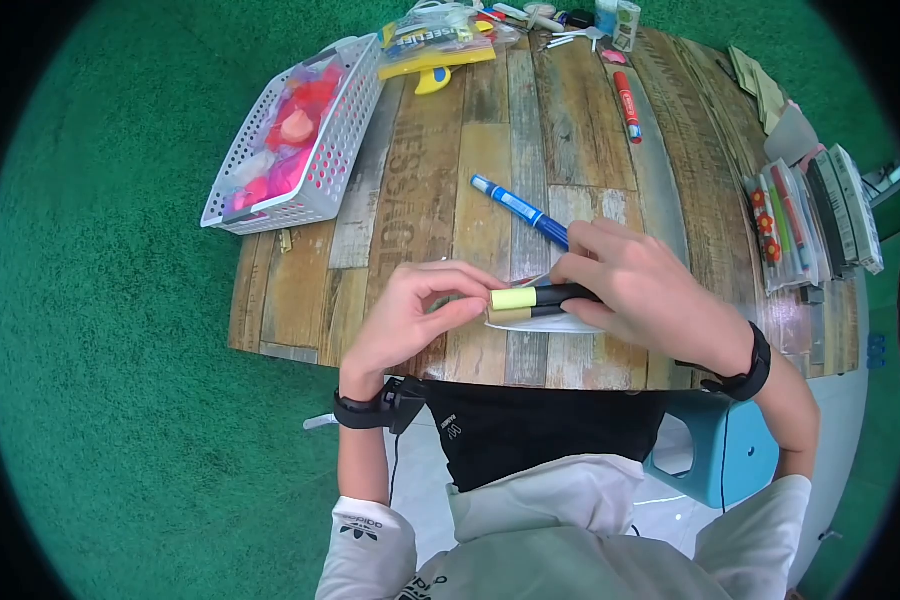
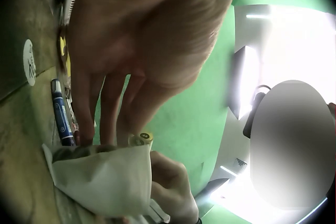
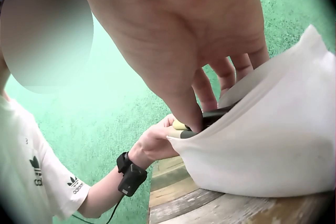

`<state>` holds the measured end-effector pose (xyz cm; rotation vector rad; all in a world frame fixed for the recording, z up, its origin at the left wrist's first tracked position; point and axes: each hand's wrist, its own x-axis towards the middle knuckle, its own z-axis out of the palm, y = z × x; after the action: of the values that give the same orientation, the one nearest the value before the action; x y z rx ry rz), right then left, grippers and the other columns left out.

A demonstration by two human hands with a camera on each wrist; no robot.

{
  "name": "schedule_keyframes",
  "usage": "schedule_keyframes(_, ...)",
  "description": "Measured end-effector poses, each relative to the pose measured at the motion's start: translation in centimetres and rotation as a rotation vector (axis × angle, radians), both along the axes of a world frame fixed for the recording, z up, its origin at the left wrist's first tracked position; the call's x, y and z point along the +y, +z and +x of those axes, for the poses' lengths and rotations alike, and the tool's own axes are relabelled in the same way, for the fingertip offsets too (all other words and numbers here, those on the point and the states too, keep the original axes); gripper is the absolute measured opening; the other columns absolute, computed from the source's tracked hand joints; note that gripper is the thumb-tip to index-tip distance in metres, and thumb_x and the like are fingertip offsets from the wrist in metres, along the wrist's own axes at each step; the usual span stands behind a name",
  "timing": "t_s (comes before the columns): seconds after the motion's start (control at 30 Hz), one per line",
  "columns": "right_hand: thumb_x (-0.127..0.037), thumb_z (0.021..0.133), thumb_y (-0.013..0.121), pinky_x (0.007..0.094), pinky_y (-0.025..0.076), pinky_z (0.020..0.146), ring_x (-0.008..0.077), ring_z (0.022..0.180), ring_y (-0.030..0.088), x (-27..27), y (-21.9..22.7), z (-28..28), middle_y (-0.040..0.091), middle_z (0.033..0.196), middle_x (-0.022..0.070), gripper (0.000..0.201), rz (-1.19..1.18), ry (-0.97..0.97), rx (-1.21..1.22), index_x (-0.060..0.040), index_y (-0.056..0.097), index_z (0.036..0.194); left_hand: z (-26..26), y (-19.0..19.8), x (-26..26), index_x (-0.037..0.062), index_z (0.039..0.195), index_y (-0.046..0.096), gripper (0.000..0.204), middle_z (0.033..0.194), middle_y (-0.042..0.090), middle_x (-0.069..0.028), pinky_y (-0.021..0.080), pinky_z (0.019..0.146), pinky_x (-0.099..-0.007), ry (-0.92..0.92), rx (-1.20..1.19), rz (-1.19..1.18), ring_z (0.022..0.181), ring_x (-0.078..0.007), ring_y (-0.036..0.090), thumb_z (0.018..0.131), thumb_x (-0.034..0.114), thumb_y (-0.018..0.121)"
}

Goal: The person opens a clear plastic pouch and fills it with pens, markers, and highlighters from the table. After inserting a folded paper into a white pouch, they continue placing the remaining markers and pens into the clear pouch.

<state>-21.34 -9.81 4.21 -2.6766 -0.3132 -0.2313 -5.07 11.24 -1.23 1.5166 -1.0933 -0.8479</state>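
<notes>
My right hand [image 1: 635, 285] pinches a black-barrelled highlighter with a yellow-green cap [image 1: 513, 298] between thumb and fingers. A second dark marker with a tan cap [image 1: 510, 315] lies against it, nearer to me. Both lie along the opening of a white pouch [image 3: 262, 140], its wall hiding their lower parts. My left hand [image 1: 415, 310] has thumb and forefinger at the pouch's left end, beside the caps; the pouch hides its fingertips in the left wrist view. Beyond the hands lies a blue marker [image 1: 518, 205], its near end behind the right hand.
A white perforated basket [image 1: 322, 190] of pink and red things stands at the left. A red marker [image 1: 627, 105] lies at the far right. Bagged items [image 1: 435, 45] fill the back edge, while pen packs [image 1: 785, 225] and boxes [image 1: 850, 205] stand along the right edge.
</notes>
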Motion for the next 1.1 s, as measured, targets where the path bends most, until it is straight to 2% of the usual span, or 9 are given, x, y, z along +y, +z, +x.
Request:
schedule_keyframes(0.07,-0.008,0.073,0.070,0.0432,0.047,0.069,0.0329,0.082,0.057,-0.4,-0.2,0.2,0.053,0.087,0.0141,0.019,0.058,-0.001,0.012,0.0005,0.061,0.087,0.0,0.0,0.0,-0.0050,0.095,0.066,0.011,0.104,0.066,-0.0125,0.048,0.087,-0.0305,-0.033,-0.056,0.005,0.096,-0.0178,0.062,0.087,0.002,0.063)
schedule_keyframes(0.13,-0.008,0.074,0.070,0.0430,0.046,0.069,0.0329,0.082,0.057,-0.9,-0.4,0.5,0.053,0.088,0.0142,0.019,0.077,-0.002,0.018,0.0006,0.061,0.088,-0.4,-0.2,-0.2,-0.0062,0.094,0.066,0.012,0.100,0.067,-0.0116,0.048,0.082,-0.0289,0.058,0.051,-0.044,0.092,-0.0151,0.061,0.086,0.003,0.064)
schedule_keyframes(0.27,-0.008,0.075,0.069,0.0424,0.045,0.069,0.0333,0.081,0.057,-1.2,-0.4,0.8,0.054,0.089,0.0143,0.020,0.120,0.012,0.032,0.0013,0.062,0.091,-0.6,-0.5,-0.2,-0.0057,0.094,0.065,0.011,0.096,0.067,-0.0101,0.049,0.082,-0.0290,0.069,0.075,-0.056,0.091,-0.0148,0.062,0.086,0.002,0.064)
schedule_keyframes(0.37,-0.008,0.075,0.069,0.0422,0.045,0.069,0.0340,0.080,0.056,-1.2,-0.5,1.0,0.054,0.088,0.0146,0.020,0.123,-0.032,0.026,0.0013,0.061,0.091,-1.2,-0.5,-0.3,-0.0053,0.092,0.064,0.010,0.089,0.067,-0.0076,0.049,0.081,-0.0287,0.204,0.117,0.027,0.089,-0.0135,0.063,0.087,0.003,0.063)
schedule_keyframes(0.43,-0.008,0.074,0.069,0.0426,0.045,0.069,0.0342,0.080,0.057,-1.6,-0.8,1.3,0.055,0.089,0.0146,0.020,0.126,-0.029,0.007,0.0013,0.061,0.091,-1.6,-0.7,-0.6,-0.0052,0.090,0.061,0.009,0.086,0.067,-0.0066,0.051,0.078,-0.0277,0.307,0.025,-0.009,0.083,-0.0126,0.065,0.088,0.004,0.062)
schedule_keyframes(0.6,-0.009,0.074,0.069,0.0440,0.046,0.068,0.0347,0.081,0.059,-2.0,-0.3,1.8,0.057,0.089,0.0149,0.021,0.156,0.035,0.023,0.0007,0.061,0.091,-2.9,-0.4,-1.5,-0.0051,0.090,0.057,0.009,0.088,0.066,-0.0083,0.051,0.071,-0.0252,0.415,-0.023,-0.058,0.079,-0.0130,0.065,0.091,0.004,0.058)
schedule_keyframes(0.97,-0.007,0.069,0.072,0.0422,0.049,0.065,0.0323,0.075,0.061,-1.1,0.2,1.5,0.059,0.086,0.0123,0.023,-0.118,0.021,0.009,-0.0018,0.064,0.090,-3.2,-0.8,-2.1,-0.0059,0.088,0.056,0.007,0.090,0.064,-0.0108,0.051,0.074,-0.0269,0.462,-0.274,-0.118,0.081,-0.0130,0.062,0.091,0.001,0.055)
schedule_keyframes(1.03,-0.010,0.072,0.071,0.0434,0.050,0.066,0.0330,0.077,0.062,-0.8,0.4,1.3,0.061,0.088,0.0131,0.022,-0.136,0.008,0.022,-0.0014,0.064,0.091,-3.2,-1.2,-2.4,-0.0034,0.085,0.058,0.003,0.081,0.066,-0.0125,0.052,0.067,-0.0299,0.513,-0.394,-0.239,0.072,-0.0208,0.068,0.085,-0.001,0.059)
schedule_keyframes(1.1,-0.012,0.075,0.070,0.0446,0.050,0.068,0.0337,0.079,0.064,-0.7,0.6,1.3,0.062,0.090,0.0140,0.021,-0.154,-0.006,0.035,-0.0011,0.064,0.092,-3.5,-0.5,-2.2,-0.0047,0.086,0.057,0.004,0.084,0.065,-0.0111,0.051,0.070,-0.0282,0.507,-0.372,-0.186,0.076,-0.0168,0.064,0.087,-0.001,0.057)
